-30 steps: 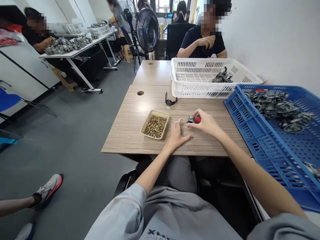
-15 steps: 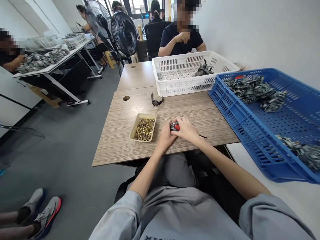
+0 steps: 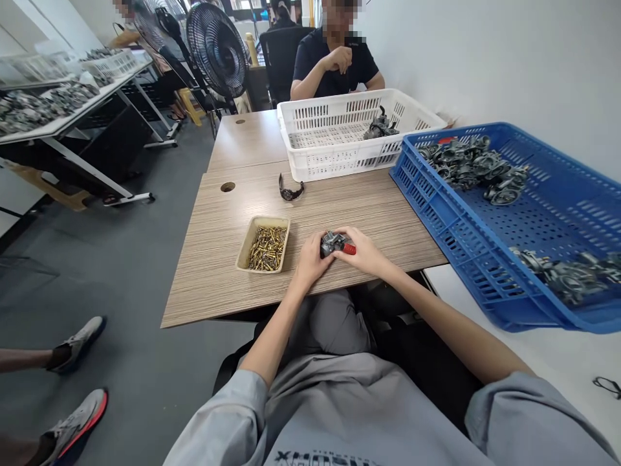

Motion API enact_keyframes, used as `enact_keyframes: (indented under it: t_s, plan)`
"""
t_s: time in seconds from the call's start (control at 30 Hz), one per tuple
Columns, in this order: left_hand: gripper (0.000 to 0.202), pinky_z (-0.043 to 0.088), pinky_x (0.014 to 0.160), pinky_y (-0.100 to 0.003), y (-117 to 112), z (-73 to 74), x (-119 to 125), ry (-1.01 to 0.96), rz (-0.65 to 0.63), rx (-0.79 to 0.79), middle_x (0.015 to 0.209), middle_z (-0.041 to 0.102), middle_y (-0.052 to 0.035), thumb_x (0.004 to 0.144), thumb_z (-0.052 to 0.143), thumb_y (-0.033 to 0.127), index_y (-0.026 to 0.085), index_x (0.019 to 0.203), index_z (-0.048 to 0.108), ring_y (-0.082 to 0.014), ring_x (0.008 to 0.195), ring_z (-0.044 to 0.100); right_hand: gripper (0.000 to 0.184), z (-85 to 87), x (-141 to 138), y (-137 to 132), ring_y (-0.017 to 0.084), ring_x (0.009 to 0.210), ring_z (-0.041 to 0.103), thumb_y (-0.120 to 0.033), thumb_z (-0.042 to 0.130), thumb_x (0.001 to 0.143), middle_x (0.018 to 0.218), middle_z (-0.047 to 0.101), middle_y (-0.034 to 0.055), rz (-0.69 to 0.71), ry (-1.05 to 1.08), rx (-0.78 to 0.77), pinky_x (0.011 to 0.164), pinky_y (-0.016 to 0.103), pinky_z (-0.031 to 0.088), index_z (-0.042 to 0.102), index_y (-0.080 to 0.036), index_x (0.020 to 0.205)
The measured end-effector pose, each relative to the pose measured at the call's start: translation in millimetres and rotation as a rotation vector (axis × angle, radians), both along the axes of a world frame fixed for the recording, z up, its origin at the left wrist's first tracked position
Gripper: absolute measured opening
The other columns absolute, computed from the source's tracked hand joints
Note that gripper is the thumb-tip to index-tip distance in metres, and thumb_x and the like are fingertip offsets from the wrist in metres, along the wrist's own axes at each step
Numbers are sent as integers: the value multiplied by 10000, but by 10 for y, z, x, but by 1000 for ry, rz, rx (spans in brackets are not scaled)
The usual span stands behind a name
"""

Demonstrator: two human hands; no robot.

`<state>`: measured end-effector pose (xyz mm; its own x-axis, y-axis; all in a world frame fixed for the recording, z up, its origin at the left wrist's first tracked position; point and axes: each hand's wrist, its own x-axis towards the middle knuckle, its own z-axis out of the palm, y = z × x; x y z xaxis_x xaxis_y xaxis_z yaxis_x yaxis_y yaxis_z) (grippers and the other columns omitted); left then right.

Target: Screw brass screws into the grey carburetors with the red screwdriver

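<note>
Between my two hands, just above the near part of the wooden table (image 3: 208, 259), is a small grey metal carburetor (image 3: 332, 242). My left hand (image 3: 310, 260) wraps round its left side with the fingers closed. The fingers of my right hand (image 3: 363, 251) close on its right side. A red ribbed piece (image 3: 348, 248), which looks like a tool handle, shows under my right fingers; the rest of it is hidden. Left of my hands stands a cream tray (image 3: 239, 259) of small brass parts (image 3: 266, 248).
A black wristwatch (image 3: 290, 193) lies beyond the tray. Behind it stands a white crate (image 3: 334, 162) with a carburetor inside. At right, a blue crate (image 3: 436, 213) holds several carburetors. Across the table sits a person (image 3: 334, 65). Fans (image 3: 217, 48) stand at back left.
My view has turned slightly right, so the scene sits further left. My hands have shifted on the carburetor, and more of it and of the red piece shows. A dark rod beside my right hand no longer shows.
</note>
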<state>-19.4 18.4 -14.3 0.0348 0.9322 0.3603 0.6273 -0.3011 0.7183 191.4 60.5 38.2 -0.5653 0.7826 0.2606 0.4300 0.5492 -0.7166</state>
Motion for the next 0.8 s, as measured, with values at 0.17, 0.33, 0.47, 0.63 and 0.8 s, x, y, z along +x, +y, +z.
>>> enact_keyframes:
  t_s: [0.17,0.33,0.47,0.63,0.8]
  plan:
    - [604,488,1262,-553,-21,40,18,-5,2,-13,1494,693,-197,960,790,287,173,1509,564,-350,1421,649,385,-47,201,93,356,1250,714,-406,765,906,1313,767,145,-156,12,-42,1146,566,535,687,-243,1246]
    - [760,418,1330,-584,-64,89,29,-25,70,11,1600,598,-203,971,744,244,192,1662,432,-354,1525,550,405,-154,443,117,302,973,754,-528,878,811,1049,798,116,-258,246,-375,726,391,629,742,-234,1055]
    - [734,404,1349,-597,-137,147,61,20,111,35,1648,535,-209,1010,659,224,197,1694,393,-359,1566,500,542,-221,646,137,215,769,716,-578,970,739,1000,771,116,-264,494,-779,364,176,266,776,-220,1097]
    - [717,403,1364,-578,-497,384,62,113,133,90,1701,481,-205,1048,640,276,224,1716,382,-363,1590,480,444,-243,870,234,137,698,621,-465,973,763,932,711,83,-186,646,-968,317,103,234,825,-212,1097]
    - [383,526,1256,-507,-805,810,-436,209,163,58,1421,700,-139,1097,571,277,248,1472,645,-305,1392,649,351,-288,979,281,125,666,555,-440,895,850,942,666,73,-131,693,-1057,289,91,260,836,-240,1132]
